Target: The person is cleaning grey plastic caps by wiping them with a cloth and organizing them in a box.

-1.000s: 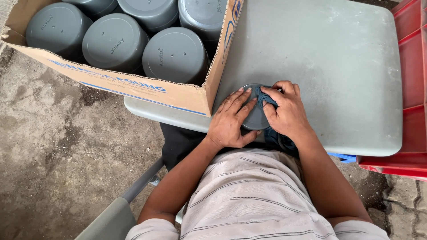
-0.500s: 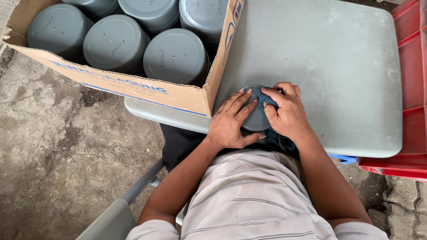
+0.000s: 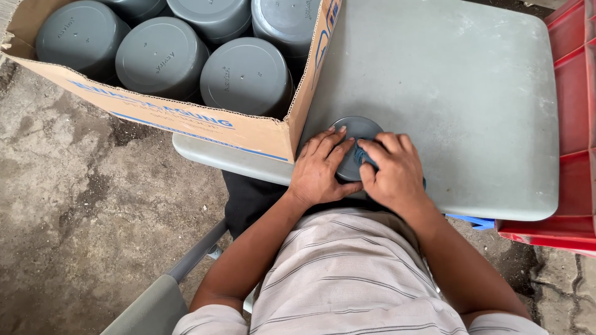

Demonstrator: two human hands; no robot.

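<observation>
Grey cap (image 3: pixel 355 131) sits on the table (image 3: pixel 459 93) at its near edge, 4 o'clock of the cardboard box (image 3: pixel 186 118) full of matching grey caps (image 3: pixel 245 77). Our left hand (image 3: pixel 320 170) lies flat on it, fingers spread, pinning it down. Our right hand (image 3: pixel 391 174) has its grip closed on a blue cloth (image 3: pixel 359 156), pressed to the cap top. We judge: wiping step, mid-pass. Next calls for steady hold-down and even cloth pressure.
</observation>
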